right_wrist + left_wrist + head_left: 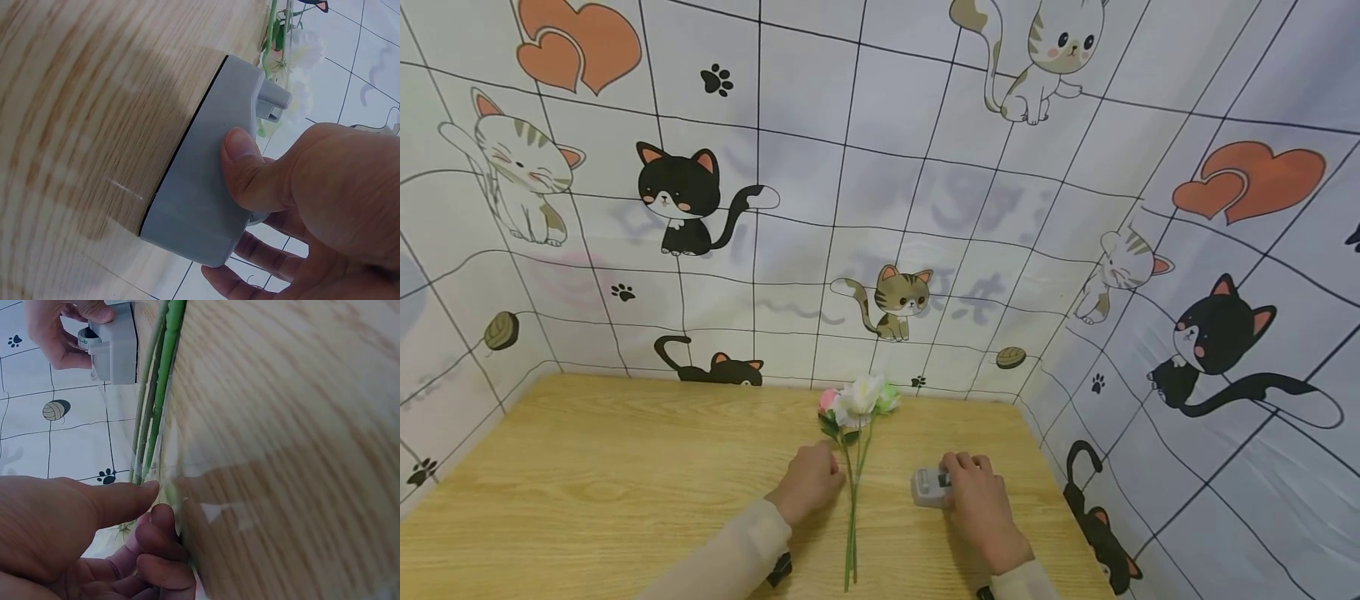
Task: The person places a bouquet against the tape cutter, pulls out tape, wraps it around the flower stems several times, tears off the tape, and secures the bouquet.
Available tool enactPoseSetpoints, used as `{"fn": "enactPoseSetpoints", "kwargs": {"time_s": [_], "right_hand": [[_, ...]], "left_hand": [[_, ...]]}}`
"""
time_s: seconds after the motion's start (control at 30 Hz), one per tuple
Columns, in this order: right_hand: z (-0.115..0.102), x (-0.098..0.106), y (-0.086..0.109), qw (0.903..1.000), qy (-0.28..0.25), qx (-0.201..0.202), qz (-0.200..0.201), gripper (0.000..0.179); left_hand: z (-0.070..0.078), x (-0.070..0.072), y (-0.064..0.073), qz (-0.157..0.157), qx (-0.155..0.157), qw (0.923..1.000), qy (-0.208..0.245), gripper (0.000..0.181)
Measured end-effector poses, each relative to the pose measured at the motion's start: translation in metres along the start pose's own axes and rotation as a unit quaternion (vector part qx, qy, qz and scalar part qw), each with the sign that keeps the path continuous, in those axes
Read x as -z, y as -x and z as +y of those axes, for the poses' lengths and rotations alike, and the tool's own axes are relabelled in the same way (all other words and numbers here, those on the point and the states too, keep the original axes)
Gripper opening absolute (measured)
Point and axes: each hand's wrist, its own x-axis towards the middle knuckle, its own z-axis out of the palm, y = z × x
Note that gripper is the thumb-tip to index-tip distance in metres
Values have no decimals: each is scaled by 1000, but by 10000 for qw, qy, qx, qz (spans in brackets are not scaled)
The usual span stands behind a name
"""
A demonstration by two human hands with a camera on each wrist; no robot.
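Note:
My right hand [979, 500] grips a grey tape dispenser [929, 487], thumb on its near side and fingers over the other. Its dark base is down at the table in the right wrist view, and a tape roll shows inside it in the left wrist view. Three artificial flowers lie lengthwise: a white one [859, 402], a pink one [827, 402] and a pale green one [887, 398], their green stems [852, 533] together. My left hand [811, 482] is just left of the stems, fingers curled, thumb close to the index finger. I cannot tell what its fingertips hold.
The wooden table [625, 483] extends far to the left. White cloth walls [805, 192] printed with cats and a black grid rise behind it and on both sides. The right wall [1195, 483] stands close past my right hand.

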Motion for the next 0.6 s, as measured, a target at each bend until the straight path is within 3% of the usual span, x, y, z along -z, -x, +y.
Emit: {"fn": "enactPoseSetpoints", "kwargs": {"time_s": [0.33,0.47,0.5,0.6], "right_hand": [[-1,1,1,10000,9,-29,-28,52],[0,0,1,10000,-19,-13,-74,52],[0,0,1,10000,-17,-11,-86,52],[0,1,1,10000,-17,-7,-94,52]], "left_hand": [[-1,1,1,-80,246,9996,-54,19],[9,11,8,-2,284,9996,-17,19],[8,11,9,60,168,9998,-56,18],[19,15,14,148,112,9998,47,29]]}}
